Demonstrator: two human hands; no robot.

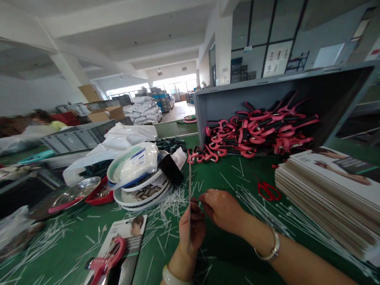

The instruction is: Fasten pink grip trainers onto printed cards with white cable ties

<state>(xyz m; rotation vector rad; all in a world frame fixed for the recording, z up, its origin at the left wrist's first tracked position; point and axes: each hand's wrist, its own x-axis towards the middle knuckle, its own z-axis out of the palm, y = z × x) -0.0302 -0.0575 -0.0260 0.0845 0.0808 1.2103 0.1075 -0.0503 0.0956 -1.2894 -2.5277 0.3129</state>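
My left hand (199, 227) grips a flat card (190, 182) that stands upright and edge-on to me, so its faces hardly show. Close to the card's right side, the fingers of my right hand (224, 209) are drawn together in a pinch; whatever they hold is too small or hidden. Thin white zip ties (169, 209) lie scattered on the green tabletop around both hands. To the lower left, a pink and black hand grip (108, 259) rests on a printed card (135, 233). Red-handled scissors (268, 192) lie right of my right hand.
A grey crate (199, 118) tipped on its side holds many pink-black hand grips (252, 130), some spilling out. A stack of printed cards (314, 198) stands at right. Bowls of metal parts (145, 194) and a dark phone (171, 170) are at left. A person (59, 126) sits far left.
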